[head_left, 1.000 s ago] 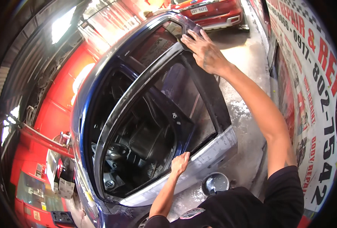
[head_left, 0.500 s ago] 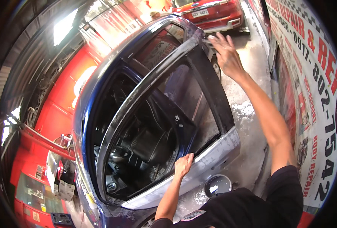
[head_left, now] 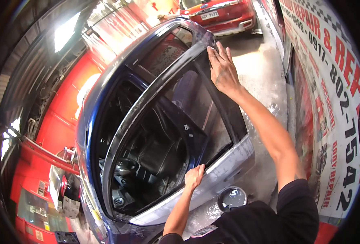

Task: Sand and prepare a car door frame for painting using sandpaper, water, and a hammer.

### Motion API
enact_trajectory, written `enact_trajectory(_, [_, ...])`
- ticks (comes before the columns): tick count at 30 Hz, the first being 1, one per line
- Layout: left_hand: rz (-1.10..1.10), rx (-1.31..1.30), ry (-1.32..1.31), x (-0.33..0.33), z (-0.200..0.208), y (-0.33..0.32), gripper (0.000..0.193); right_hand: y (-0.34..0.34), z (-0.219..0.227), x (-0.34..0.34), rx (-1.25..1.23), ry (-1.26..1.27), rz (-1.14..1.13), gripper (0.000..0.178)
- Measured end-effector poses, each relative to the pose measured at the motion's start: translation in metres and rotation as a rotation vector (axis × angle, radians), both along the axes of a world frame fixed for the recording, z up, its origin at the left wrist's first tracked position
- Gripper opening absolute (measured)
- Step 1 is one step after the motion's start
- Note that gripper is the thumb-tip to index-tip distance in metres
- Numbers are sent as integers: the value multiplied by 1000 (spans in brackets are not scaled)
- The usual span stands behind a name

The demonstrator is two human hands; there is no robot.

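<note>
A car door [head_left: 230,156] stands open before me, its lower panel a patchy grey and white and its window frame [head_left: 145,97] dull black and grey. My left hand [head_left: 194,176] is closed over the sill at the bottom of the window opening. Up at the far top corner of the frame, my right hand [head_left: 224,72] lies flat with its fingers stretched out, against the dark pillar; no tool shows in it. Through the opening I see the black seat [head_left: 157,156] and steering wheel [head_left: 126,166] of the dark blue car [head_left: 92,118].
A dark bucket [head_left: 233,199] with liquid in it stands on the wet grey floor [head_left: 263,122], close to my body. A red vehicle [head_left: 228,18] is parked beyond the blue car. Along the right runs a printed white banner [head_left: 330,134]; red vehicle parts [head_left: 37,207] are at left.
My right hand has moved left and slightly down, from beside the frame's top corner onto it. The left hand keeps its hold on the sill. The view has shifted slightly.
</note>
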State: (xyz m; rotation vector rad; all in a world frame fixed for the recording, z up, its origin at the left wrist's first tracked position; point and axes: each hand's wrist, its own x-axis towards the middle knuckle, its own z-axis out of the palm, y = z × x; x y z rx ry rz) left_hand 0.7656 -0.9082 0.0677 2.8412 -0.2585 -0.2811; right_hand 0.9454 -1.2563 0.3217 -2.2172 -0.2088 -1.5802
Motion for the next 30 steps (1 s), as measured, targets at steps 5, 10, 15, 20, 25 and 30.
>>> enact_trajectory(5, [-6, -12, -28, 3, -3, 1, 58, -31, 2, -2, 468, -65, 335, 57])
enact_trajectory(10, [19, -38, -23, 1, 6, -1, 59, -59, 33, -2, 817, -81, 693, 40])
enact_trajectory(15, [45, -28, 33, -3, 7, 1, 66, -48, 51, 5, 559, 71, 456, 47])
enact_trajectory(20, [59, -60, 28, -2, 3, 2, 68, -43, 71, 18, 509, 182, 446, 46])
enact_trajectory(25, [53, -80, 136, 8, 12, -6, 67, -60, 47, 33, 528, 211, 524, 40])
enact_trajectory(30, [-41, -497, 31, 27, 23, -65, 66, -73, 46, 17, 877, 146, 986, 23])
